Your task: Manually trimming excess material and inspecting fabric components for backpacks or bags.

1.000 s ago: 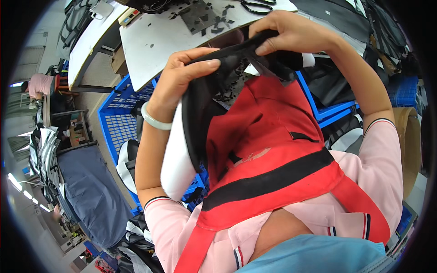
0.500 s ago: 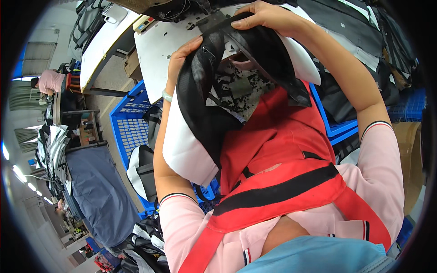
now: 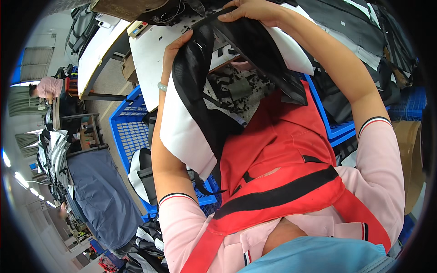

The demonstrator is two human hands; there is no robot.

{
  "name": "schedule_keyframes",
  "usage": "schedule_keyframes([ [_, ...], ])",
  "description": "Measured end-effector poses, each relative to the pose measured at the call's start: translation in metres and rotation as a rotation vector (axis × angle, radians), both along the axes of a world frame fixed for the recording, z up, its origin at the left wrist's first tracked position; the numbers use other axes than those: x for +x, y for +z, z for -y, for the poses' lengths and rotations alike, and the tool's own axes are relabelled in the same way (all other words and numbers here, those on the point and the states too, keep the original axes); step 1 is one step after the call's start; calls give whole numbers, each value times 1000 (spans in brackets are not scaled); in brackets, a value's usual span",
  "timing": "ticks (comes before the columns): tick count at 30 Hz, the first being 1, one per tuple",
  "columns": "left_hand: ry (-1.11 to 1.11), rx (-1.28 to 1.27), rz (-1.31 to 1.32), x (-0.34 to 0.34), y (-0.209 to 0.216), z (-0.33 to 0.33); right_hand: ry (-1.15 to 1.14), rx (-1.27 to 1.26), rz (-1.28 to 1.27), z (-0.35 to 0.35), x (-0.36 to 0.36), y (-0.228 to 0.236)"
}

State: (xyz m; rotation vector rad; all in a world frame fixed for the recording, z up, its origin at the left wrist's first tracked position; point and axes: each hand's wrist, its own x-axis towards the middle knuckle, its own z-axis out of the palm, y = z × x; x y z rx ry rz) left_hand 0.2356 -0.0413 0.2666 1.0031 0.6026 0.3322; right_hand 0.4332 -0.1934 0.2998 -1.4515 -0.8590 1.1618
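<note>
A black fabric piece with white panels (image 3: 187, 134), perhaps part of a bag, hangs from both hands in an arch over my red apron. My left hand (image 3: 178, 44) grips its upper left edge, most of the fingers hidden behind the cloth. At the top of the arch my right hand (image 3: 248, 11) pinches the edge, thumb on the near side. Dark webbing runs along the black part. The top of the piece is at the edge of a white work table (image 3: 148, 54). Its lower ends hang loose in front of the apron.
Blue plastic crates (image 3: 132, 132) stand left and right of me, holding black and white pieces. Dark scraps litter the floor ahead. Black panels (image 3: 337, 22) are stacked at the right. A person in pink (image 3: 49, 87) works far left, near a grey-blue covered stack (image 3: 102, 191).
Both hands have shifted slightly left and up along with the fabric piece. The black part near my left hand has turned a little, and the opening under the arch looks wider.
</note>
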Motion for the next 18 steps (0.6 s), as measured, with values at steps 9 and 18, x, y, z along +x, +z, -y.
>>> schedule_keyframes([
  [9,-65,27,100,-1,-12,-29,-63,3,234,-18,-1,12],
  [18,-67,389,278,-42,-18,-81,-113,75,192,37,6,30],
])
